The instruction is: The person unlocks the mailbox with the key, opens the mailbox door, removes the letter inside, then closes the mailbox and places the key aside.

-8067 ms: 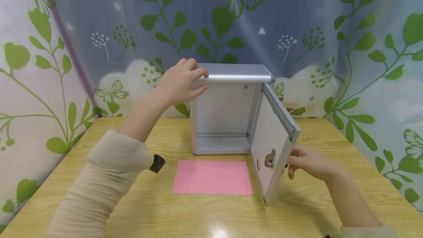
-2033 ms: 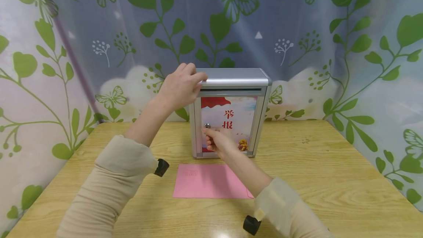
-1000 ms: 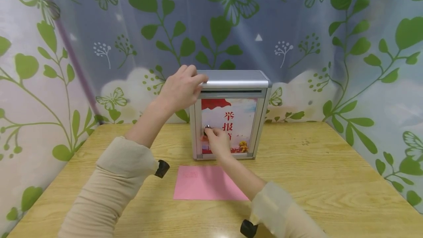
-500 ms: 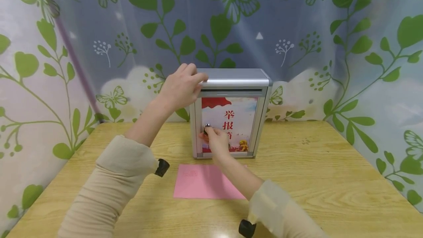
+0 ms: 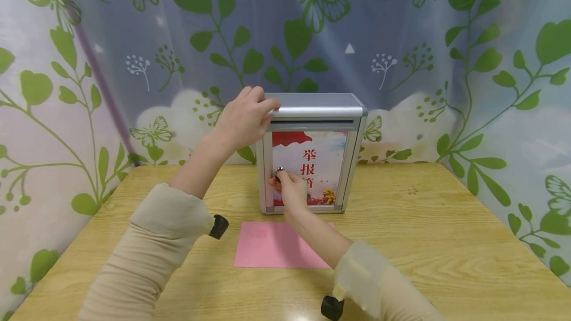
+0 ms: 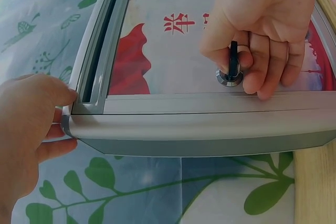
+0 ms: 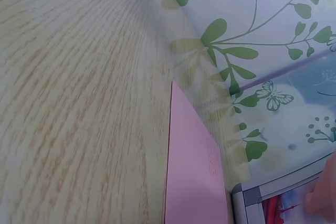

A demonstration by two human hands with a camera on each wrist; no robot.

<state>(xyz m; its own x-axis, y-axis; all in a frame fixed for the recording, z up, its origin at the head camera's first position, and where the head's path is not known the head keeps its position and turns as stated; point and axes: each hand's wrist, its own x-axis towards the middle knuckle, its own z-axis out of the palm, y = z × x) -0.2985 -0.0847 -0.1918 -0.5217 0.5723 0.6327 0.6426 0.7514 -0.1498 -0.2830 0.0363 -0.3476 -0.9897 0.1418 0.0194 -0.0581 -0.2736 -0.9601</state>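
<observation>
A silver-framed drop box (image 5: 321, 99) with a top slot and a printed front stands upright on the table, its door closed. My left hand (image 5: 244, 120) grips the box's upper left corner; in the left wrist view, the thumb is on the front and the fingers are round the side. At the door's left edge, my right hand (image 5: 294, 193) pinches a black-headed key (image 6: 234, 56) that sits in the round metal lock (image 6: 229, 78). The right hand covers part of the red lettering. In front of the box lies a pink envelope (image 5: 263, 249), partly under the right forearm.
The wooden table (image 5: 446, 241) extends to both sides of the box. Behind it hangs a curtain (image 5: 147, 9) printed with leaves and butterflies. Black straps (image 5: 218, 227) show at both sleeve cuffs.
The door stood open about eight seconds ago, with my right hand at its outer face; now it is closed. The right hand has since moved left to the lock and turned slightly there.
</observation>
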